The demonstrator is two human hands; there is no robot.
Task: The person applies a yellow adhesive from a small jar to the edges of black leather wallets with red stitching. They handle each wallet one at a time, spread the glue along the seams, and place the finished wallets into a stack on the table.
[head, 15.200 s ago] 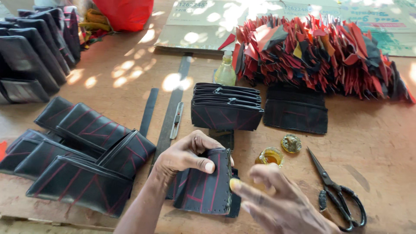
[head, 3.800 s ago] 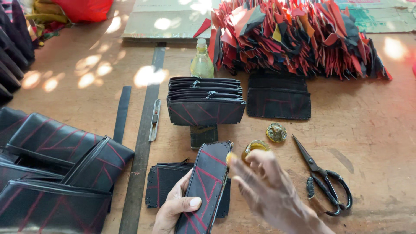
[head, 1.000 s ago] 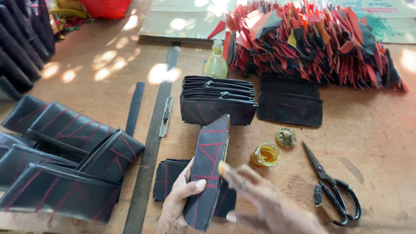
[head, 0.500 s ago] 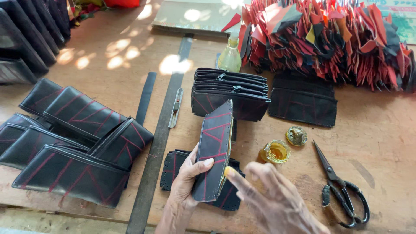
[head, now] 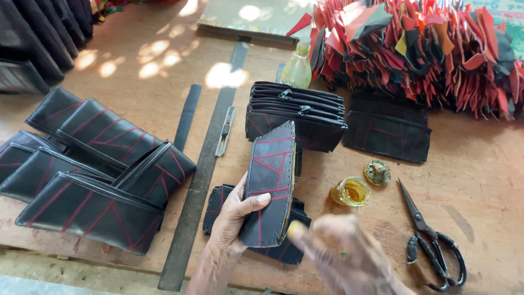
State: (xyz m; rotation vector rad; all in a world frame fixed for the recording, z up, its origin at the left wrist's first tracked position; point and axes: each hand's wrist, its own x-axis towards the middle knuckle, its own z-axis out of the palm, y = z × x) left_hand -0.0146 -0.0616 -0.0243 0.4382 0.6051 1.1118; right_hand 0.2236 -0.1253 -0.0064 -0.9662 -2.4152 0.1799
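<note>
the black leather panel [head: 270, 186] with red stitching stood upright on its long edge in my left hand [head: 232, 221], thumb clamped across its lower face and fingers wrapped behind, just over a small stack of flat black pieces [head: 218, 205] on the wooden table [head: 480, 164]. my right hand [head: 349, 262] was blurred just beside the panel's lower edge, one yellow-smeared fingertip [head: 293, 229] pointing toward it; the other fingers looked loosely curled and held nothing i could see. the panel seemed light and thin to me, stiff enough to stand but likely to bend along its length, so the lower half, where my thumb pinched it, was the place to hold it, clear of the edge. just past it sat a small open jar of yellow glue [head: 350, 191] with its lid [head: 377, 171] beside it, and black-handled scissors [head: 431, 240] to the right. a long dark metal ruler [head: 204, 169] ran up the table on my left, with finished black pouches [head: 98, 175] overlapping beyond it. farther off lay a stack of zippered pouches [head: 297, 112], a small bottle [head: 297, 68], and a heap of red and black offcuts [head: 426, 49].
</note>
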